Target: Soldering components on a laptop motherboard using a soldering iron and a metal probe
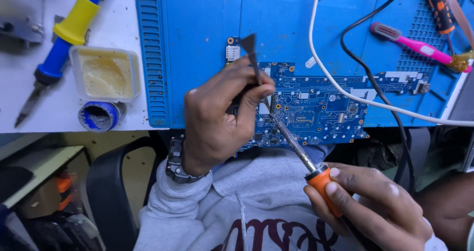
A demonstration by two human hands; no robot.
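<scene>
The circuit board (316,108) lay at the near edge of the blue work mat (197,24), partly overhanging toward my lap, which put it close under both hands. Far to my left, on the white bench, a spare soldering iron with a yellow and blue handle (64,34) rested beside an open tub of yellowish flux paste (104,73) and a small blue tin (98,115), near enough to dip into, I judged. My left hand (217,117) pinched a pair of tweezers (252,58) between thumb and fingers, tips down on the board's left part, probably to steady a small piece. My right hand (370,206) was closed around the orange grip of a soldering iron (296,145), its shaft slanting up to the left so the tip met the board just beside the tweezers. A white cable (345,90) and a black one (382,98) crossed the board's right half, crowding that side, while a pink brush (419,46) lay well apart at the mat's far right. The mat's upper middle was open.
</scene>
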